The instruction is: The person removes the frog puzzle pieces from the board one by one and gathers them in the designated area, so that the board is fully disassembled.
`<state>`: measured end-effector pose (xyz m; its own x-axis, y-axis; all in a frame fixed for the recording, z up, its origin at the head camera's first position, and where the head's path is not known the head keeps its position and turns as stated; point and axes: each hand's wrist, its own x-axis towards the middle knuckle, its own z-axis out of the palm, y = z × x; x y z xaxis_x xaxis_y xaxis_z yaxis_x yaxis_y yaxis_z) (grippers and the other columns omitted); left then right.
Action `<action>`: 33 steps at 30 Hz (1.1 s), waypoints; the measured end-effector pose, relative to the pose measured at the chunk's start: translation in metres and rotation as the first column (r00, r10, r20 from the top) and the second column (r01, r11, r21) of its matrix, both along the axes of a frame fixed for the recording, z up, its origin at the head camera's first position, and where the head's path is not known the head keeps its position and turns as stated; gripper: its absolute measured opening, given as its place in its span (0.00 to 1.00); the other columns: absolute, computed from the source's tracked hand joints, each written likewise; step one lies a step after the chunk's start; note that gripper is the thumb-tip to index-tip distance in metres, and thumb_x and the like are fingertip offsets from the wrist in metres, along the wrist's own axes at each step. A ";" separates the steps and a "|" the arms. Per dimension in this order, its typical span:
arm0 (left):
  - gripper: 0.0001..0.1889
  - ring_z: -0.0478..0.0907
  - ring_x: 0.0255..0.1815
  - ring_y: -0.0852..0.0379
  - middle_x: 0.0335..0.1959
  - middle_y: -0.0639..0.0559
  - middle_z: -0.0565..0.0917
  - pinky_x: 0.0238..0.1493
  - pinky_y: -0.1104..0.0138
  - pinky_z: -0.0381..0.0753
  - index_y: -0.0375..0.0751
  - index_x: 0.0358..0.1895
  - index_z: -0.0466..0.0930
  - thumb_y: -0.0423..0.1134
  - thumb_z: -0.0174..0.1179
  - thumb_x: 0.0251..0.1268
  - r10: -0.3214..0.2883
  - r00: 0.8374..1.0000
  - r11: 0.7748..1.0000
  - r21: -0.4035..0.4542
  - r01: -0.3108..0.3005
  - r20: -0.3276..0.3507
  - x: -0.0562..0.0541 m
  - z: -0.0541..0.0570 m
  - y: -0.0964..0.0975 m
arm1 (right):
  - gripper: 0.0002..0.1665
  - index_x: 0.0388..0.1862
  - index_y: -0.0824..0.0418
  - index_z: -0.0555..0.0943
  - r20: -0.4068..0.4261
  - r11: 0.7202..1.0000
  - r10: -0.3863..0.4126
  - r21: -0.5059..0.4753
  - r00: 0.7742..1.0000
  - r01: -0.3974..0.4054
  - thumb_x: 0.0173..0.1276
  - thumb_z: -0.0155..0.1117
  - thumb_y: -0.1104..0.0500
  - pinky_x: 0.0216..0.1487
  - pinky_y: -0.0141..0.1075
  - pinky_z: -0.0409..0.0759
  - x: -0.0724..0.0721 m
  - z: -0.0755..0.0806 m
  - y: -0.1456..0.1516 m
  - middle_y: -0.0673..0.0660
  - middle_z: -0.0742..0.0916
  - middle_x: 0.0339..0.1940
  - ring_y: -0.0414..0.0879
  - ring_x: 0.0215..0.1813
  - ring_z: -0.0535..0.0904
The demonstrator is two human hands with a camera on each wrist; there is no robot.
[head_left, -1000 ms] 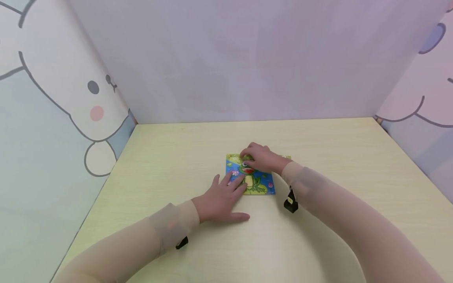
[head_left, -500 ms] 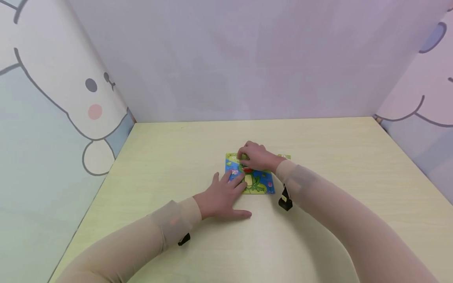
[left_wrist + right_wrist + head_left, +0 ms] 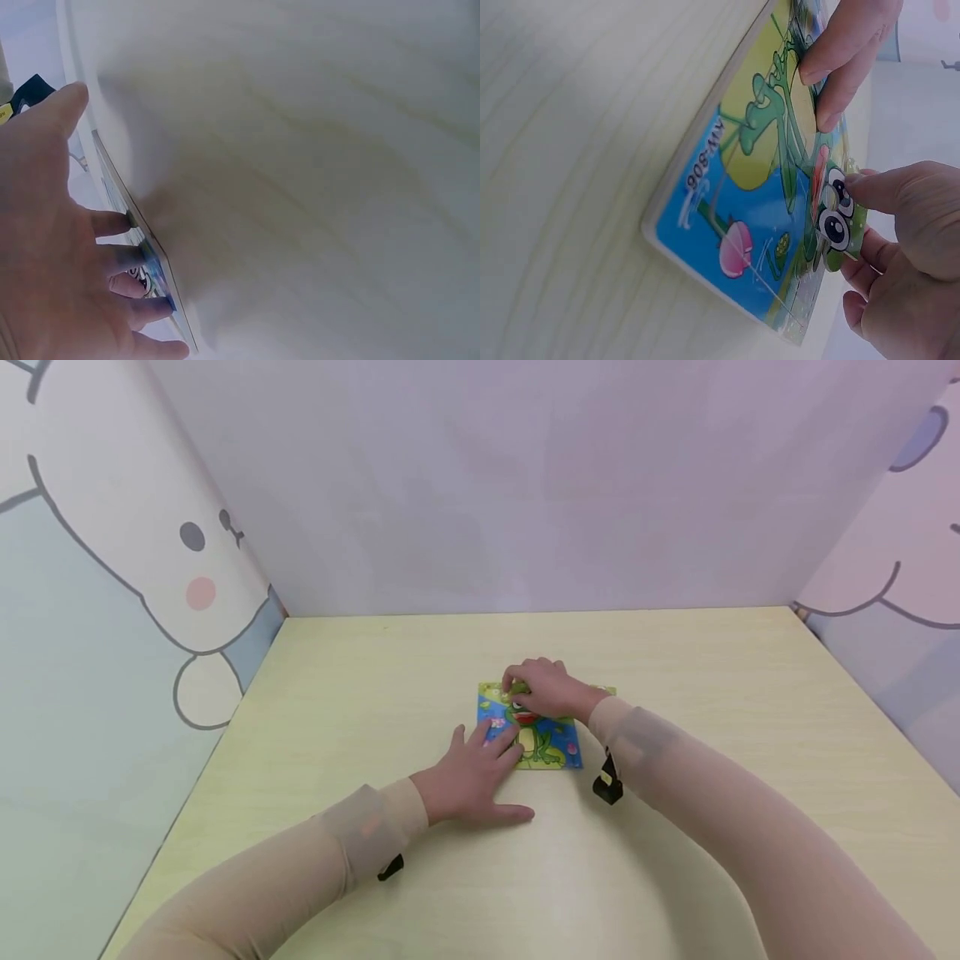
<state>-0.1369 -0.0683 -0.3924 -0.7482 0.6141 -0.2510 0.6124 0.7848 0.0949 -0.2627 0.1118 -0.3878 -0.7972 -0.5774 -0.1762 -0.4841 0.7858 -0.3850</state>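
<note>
A frog picture puzzle board point(image 3: 568, 753) with a blue and yellow-green ground lies on the table. My left hand point(image 3: 468, 777) rests with spread fingers on its near left part, the thumb out over the table. Over the far part, my right hand point(image 3: 546, 687) pinches a puzzle piece bearing the frog's head and big eyes point(image 3: 836, 217) between thumb and fingers. The right wrist view has this piece raised at a tilt from the board, with shiny clear film around it. Two left fingertips point(image 3: 832, 112) press on the frog's body there.
A yellow-green strip point(image 3: 604, 691) shows beyond my right wrist. The pale wooden table point(image 3: 360, 693) ends at a plain back wall point(image 3: 480, 485), with cartoon-printed panels point(image 3: 202, 635) at the sides. Each wrist carries a small black camera mount point(image 3: 608, 785).
My right hand has shifted slightly left over the board, still pinching at the frog's head. The left hand and the board stay almost in place, while the head view shifts a little.
</note>
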 end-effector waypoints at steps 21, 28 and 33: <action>0.45 0.53 0.84 0.27 0.86 0.45 0.57 0.74 0.29 0.60 0.45 0.81 0.62 0.73 0.49 0.74 0.017 1.000 1.000 0.006 -0.017 0.003 0.003 0.000 0.002 | 0.18 0.63 0.60 0.83 0.012 0.999 -0.048 -0.004 0.999 0.048 0.78 0.64 0.56 0.69 0.60 0.64 -0.002 0.005 0.009 0.58 0.89 0.60 0.55 0.64 0.83; 0.45 0.54 0.84 0.28 0.86 0.46 0.57 0.74 0.28 0.60 0.47 0.81 0.62 0.74 0.49 0.72 0.016 1.000 1.000 -0.016 -0.016 0.007 0.003 0.004 0.005 | 0.11 0.54 0.56 0.87 0.010 0.998 -0.023 -0.057 1.000 0.023 0.80 0.61 0.58 0.70 0.62 0.62 -0.003 0.009 0.017 0.53 0.91 0.49 0.51 0.51 0.84; 0.46 0.54 0.84 0.28 0.87 0.46 0.56 0.74 0.29 0.60 0.47 0.81 0.62 0.75 0.49 0.71 0.015 1.000 1.000 -0.025 -0.014 0.009 0.002 0.005 0.006 | 0.10 0.53 0.56 0.86 0.005 0.991 -0.019 -0.131 1.000 0.020 0.81 0.60 0.57 0.67 0.60 0.64 -0.003 0.018 0.023 0.53 0.88 0.44 0.50 0.47 0.80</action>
